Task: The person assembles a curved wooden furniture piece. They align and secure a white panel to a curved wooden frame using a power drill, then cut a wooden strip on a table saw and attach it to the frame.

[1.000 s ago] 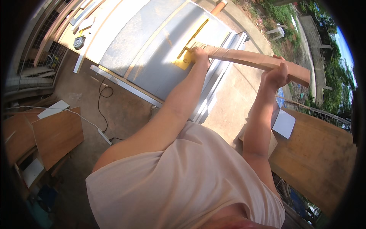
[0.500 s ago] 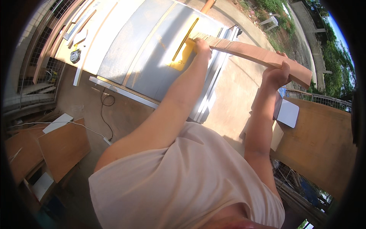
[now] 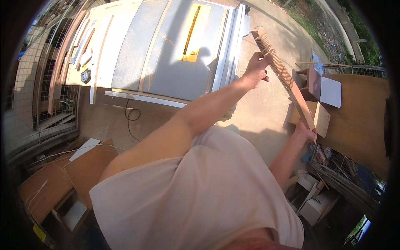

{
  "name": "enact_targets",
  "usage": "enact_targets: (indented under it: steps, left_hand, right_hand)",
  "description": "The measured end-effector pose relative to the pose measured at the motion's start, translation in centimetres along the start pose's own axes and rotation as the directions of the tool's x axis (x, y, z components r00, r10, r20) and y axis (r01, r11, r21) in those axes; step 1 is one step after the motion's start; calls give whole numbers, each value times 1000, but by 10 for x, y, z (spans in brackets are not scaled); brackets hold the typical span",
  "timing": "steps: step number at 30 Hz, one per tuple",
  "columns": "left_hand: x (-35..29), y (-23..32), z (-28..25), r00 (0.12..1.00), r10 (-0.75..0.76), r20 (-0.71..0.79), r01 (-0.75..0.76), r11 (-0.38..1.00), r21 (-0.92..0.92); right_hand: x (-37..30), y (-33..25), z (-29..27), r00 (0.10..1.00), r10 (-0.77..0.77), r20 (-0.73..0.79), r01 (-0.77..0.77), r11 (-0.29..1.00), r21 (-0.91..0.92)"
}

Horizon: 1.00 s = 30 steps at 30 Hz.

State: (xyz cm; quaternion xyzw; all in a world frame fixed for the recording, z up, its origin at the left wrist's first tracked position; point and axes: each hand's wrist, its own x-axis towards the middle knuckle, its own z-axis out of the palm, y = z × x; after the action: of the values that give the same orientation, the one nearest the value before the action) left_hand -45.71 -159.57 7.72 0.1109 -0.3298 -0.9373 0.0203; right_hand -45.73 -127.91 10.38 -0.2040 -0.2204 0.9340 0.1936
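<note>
The person holds a long notched wooden strip (image 3: 285, 79) in both hands, clear of the table saw (image 3: 183, 50) and to its right, out over the concrete floor (image 3: 266, 112). The left hand (image 3: 255, 68) is closed around the strip near its far end; the right hand (image 3: 306, 131) grasps the near end, low beside an open cardboard box (image 3: 321, 116). A grip at each end probably keeps so thin and long a piece from sagging or twisting, and holding it away from the yellow blade insert (image 3: 191, 35) keeps it off the saw top.

The strip is reddish-brown, narrow and straight. One long edge is cut into a close row of comb-like teeth, most plainly seen toward the far end.
</note>
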Motion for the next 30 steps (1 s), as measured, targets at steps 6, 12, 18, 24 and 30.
enact_targets:
  steps: [6,12,18,24,30]
  left_hand:
    - [-192,-3,-64,992,-120,-47,116,681,723]
    - [-308,-19,-246,501,-127,-856,284,958,25]
    - [-326,-4,-377,286,38,-957,41,998,52]
    - [-244,7,-416,426,102,-899,-106,992,62]
    - [-168,-34,-555,381,435,-816,-243,899,365]
  right_hand:
    - [27,-122,-95,986,-58,-156,79,988,131]
    - [10,-219,-68,896,-414,-159,419,908,1]
    - [11,-238,-71,816,-563,-132,533,820,-207]
    - [-79,-206,-127,925,-306,224,317,301,-900]
    - [-153,-72,-118,798,355,487,584,-252,-772]
